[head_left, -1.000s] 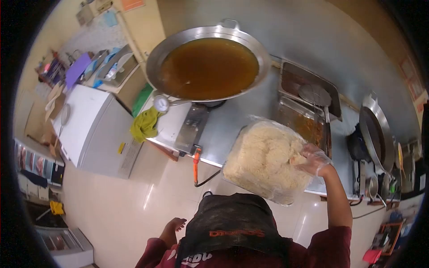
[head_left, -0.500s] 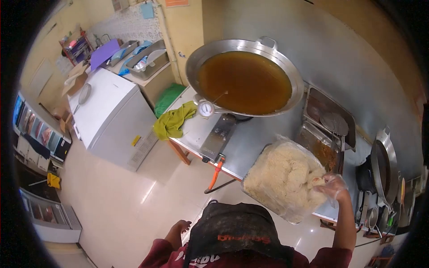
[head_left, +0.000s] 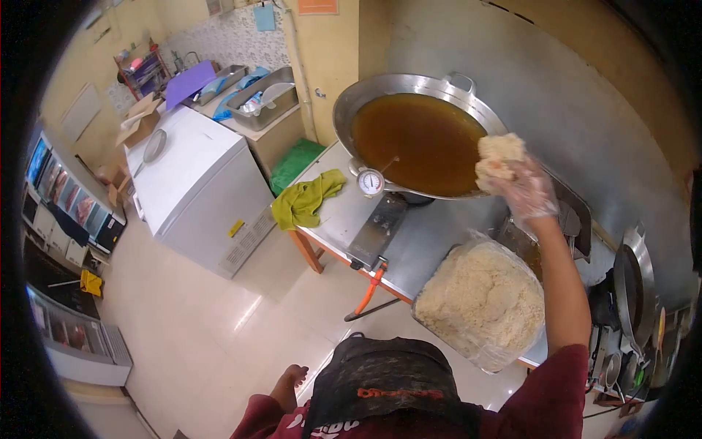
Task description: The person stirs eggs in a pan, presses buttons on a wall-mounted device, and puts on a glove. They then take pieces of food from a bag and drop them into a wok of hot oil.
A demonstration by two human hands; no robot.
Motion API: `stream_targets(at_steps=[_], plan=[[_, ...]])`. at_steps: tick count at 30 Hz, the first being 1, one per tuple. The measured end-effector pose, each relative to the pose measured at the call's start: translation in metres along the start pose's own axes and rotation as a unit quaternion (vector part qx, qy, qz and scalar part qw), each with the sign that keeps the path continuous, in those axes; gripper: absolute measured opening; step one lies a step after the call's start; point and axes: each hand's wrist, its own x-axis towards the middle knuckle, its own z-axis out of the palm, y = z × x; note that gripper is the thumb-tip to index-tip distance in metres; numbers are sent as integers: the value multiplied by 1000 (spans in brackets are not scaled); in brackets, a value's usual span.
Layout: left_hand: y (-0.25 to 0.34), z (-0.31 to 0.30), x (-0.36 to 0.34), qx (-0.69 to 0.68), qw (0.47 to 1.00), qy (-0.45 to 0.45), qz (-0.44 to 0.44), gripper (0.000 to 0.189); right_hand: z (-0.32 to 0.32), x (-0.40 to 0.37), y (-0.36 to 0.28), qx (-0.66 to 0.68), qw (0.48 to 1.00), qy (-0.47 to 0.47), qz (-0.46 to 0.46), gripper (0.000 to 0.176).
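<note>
In my right hand (head_left: pixel 528 192), which wears a clear plastic glove, is a lumpy breaded piece of food (head_left: pixel 500 155), pale with a pinkish spot. I hold it at the right rim of a large metal wok (head_left: pixel 349 110) full of brown oil (head_left: pixel 413 139). A dial thermometer (head_left: pixel 371 182) sits at the wok's near rim, its probe reaching over the oil. Below my right forearm stands a plastic-lined tray of pale crumbs (head_left: pixel 479 300). My left hand (head_left: pixel 295 377) hangs low beside my apron, fingers loosely bent, with nothing visible in it.
A green cloth (head_left: pixel 311 199) lies on the table left of the wok, near a burner (head_left: pixel 376 230) with an orange hose (head_left: pixel 368 289). Metal trays (head_left: pixel 578 212) stand behind my right forearm. Farther right is a second wok (head_left: pixel 632 285). A white chest freezer (head_left: pixel 208 183) is at left.
My right hand has risen from the crumb tray to the wok's right rim, bringing the breaded piece up. The view has shifted slightly. My left hand stays low.
</note>
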Motion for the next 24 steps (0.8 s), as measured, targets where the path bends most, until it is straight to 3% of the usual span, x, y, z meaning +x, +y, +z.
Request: stream_targets(at_steps=[2,6,8,10,11,12,15,17,19,21,24], plan=[[9,-3,-13,-36,999,-5,12,42,23,16,2,-114,988,-76,-68,48],[-4,1,-27,-61,996,-17,58,40,58,24,21,-262,949,-158,-79,45],[-45,8,-10,-186,973,-112,71,39,47,19,17,-224,955,-161,-105,41],[-67,24,-25,-184,964,-100,162,39,34,11,17,-159,970,-150,-108,36],[-77,34,-49,-115,962,-41,246,39,25,7,24,-113,979,-136,-97,33],[-78,32,-57,-177,956,-73,222,39,16,1,29,-67,987,-121,-85,31],[-96,39,-62,-353,909,-168,144,41,-38,-32,19,-130,976,-85,-153,23],[-98,37,-62,-409,885,-201,94,41,-58,-64,37,-133,981,-116,-81,22],[-78,31,-52,-289,942,-157,64,41,-62,-103,94,-168,959,-226,27,27],[-49,24,-41,-114,989,-97,19,41,-69,-136,103,-256,896,-356,66,37],[-10,15,-28,14,998,-59,-20,41,-34,-196,127,-262,861,-406,157,48]])
